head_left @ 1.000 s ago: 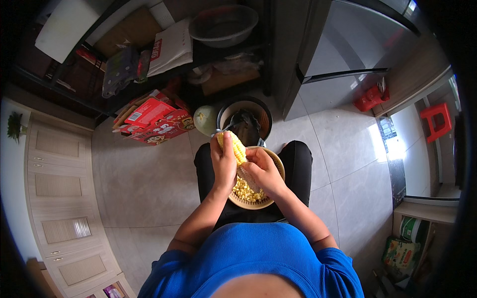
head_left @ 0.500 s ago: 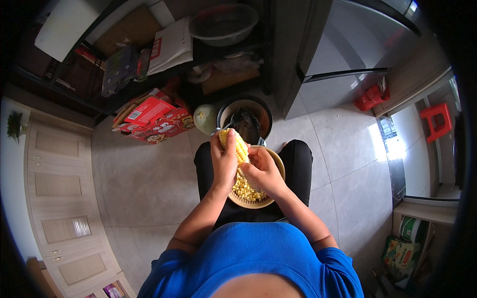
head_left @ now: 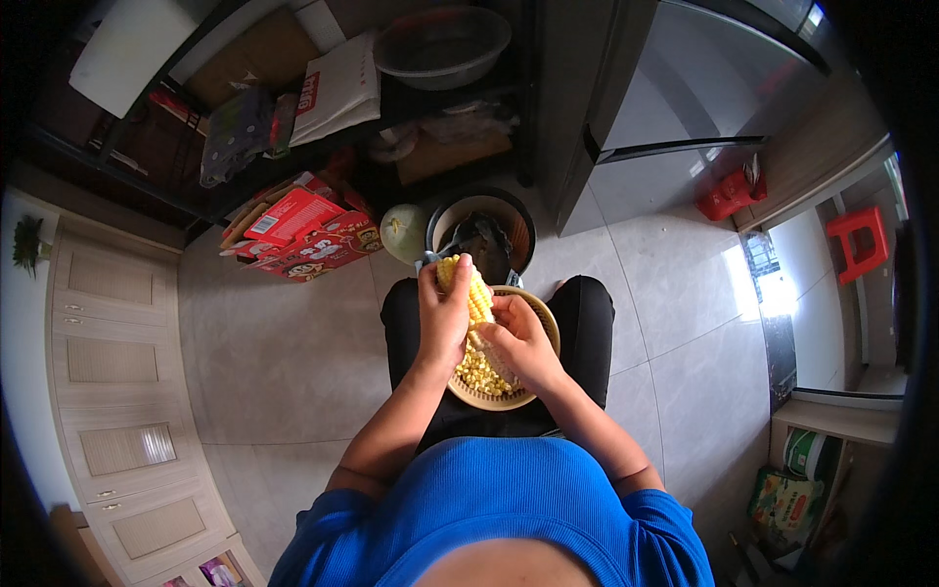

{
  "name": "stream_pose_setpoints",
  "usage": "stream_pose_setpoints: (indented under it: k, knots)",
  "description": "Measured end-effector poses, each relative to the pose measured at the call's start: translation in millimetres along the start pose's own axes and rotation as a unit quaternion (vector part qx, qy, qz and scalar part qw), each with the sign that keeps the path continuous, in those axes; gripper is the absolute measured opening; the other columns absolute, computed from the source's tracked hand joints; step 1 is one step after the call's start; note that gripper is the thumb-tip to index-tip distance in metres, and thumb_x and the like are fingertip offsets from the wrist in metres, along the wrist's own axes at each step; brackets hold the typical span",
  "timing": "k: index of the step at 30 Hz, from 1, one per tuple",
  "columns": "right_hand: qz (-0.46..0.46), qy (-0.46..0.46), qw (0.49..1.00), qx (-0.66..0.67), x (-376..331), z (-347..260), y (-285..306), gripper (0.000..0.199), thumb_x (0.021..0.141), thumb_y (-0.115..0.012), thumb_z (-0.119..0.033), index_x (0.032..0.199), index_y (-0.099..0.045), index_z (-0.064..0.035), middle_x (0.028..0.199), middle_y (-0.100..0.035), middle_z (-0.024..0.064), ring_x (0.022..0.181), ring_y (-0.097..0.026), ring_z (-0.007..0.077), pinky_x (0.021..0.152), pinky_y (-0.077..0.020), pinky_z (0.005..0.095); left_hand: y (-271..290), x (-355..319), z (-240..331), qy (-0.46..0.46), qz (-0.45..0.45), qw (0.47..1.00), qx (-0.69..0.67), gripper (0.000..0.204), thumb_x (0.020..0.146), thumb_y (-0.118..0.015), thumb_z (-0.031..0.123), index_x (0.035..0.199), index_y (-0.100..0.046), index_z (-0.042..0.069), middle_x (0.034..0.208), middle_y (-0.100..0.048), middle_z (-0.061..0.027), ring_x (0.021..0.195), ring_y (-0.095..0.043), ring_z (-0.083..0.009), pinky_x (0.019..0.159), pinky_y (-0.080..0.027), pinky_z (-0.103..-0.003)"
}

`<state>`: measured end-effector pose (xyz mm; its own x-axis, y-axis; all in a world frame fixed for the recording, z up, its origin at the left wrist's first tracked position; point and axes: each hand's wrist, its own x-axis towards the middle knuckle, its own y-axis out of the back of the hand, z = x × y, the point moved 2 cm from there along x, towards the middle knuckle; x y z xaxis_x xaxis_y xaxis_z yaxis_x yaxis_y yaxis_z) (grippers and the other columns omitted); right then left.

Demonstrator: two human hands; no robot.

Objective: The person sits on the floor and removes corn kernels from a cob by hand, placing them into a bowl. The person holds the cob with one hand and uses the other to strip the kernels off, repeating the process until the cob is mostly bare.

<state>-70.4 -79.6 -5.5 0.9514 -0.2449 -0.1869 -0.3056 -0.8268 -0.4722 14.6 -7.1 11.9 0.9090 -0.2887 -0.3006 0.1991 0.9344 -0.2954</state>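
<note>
"One corn cob (head_left: 477,299)! Where is it?"

"Between the left hand (head_left: 444,318) and the right hand (head_left: 524,338). Its far end tips left, its near end right, over the basket (head_left: 489,403)."

"What does each grip do?"

"The left wraps around its far part. The right's fingers and thumb pinch it closer in."

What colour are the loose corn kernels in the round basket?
Yellow; the loose corn kernels show best in the head view.
</note>
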Motion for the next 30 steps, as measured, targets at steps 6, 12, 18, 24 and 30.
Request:
stream_pose_setpoints:
  k: [6,12,18,24,30]
  knots:
    - [-0.009,-0.038,0.999,-0.028,4,-8,2,0.029,0.079,-0.053,-0.002,0.106,-0.043,0.0037,0.099,-0.054,0.0109,0.091,-0.054,0.0136,0.078,-0.0439,0.0248,6,2,-6,-0.081,-0.003,0.991,0.103,0.033,0.085,-0.059,0.027,0.099,-0.041,0.003,0.085,-0.052,-0.0073,0.07,-0.054,-0.0129,0.061,-0.047,-0.025]
    - [-0.041,-0.052,0.997,-0.038,5,-6,7,0.035,0.078,-0.051,-0.001,0.112,-0.044,0.0047,0.103,-0.054,0.0098,0.095,-0.053,0.0148,0.085,-0.0418,0.026,10,7,-9,-0.068,-0.001,0.99,0.121,0.034,0.085,-0.059,0.028,0.099,-0.041,0.003,0.088,-0.05,-0.0072,0.077,-0.051,-0.0124,0.066,-0.045,-0.026]
    - [-0.013,-0.046,0.998,0.041,2,1,6,0.034,0.078,-0.05,-0.001,0.112,-0.045,0.0053,0.104,-0.053,0.0104,0.097,-0.052,0.015,0.085,-0.0419,0.0256,6,4,1,-0.004,-0.029,0.998,0.063,0.032,0.087,-0.056,0.027,0.102,-0.041,0.004,0.088,-0.051,-0.005,0.078,-0.051,-0.0108,0.066,-0.045,-0.024]
    - [0.0,-0.105,0.994,0.039,5,-7,7,0.031,0.081,-0.046,-0.001,0.111,-0.046,0.0041,0.104,-0.054,0.009,0.094,-0.053,0.0132,0.079,-0.0423,0.0229,11,8,-3,-0.058,-0.063,0.992,0.088,0.033,0.086,-0.058,0.025,0.105,-0.041,0.004,0.088,-0.051,-0.0045,0.079,-0.051,-0.0107,0.066,-0.045,-0.024]
    - [-0.034,-0.11,0.992,0.056,3,-1,12,0.033,0.082,-0.048,-0.003,0.114,-0.043,0.0047,0.106,-0.052,0.0097,0.096,-0.052,0.0146,0.083,-0.0422,0.0245,5,6,2,-0.054,-0.041,0.995,0.069,0.027,0.085,-0.058,0.015,0.099,-0.038,0.005,0.082,-0.053,-0.0069,0.062,-0.059,-0.0151,0.056,-0.052,-0.027]
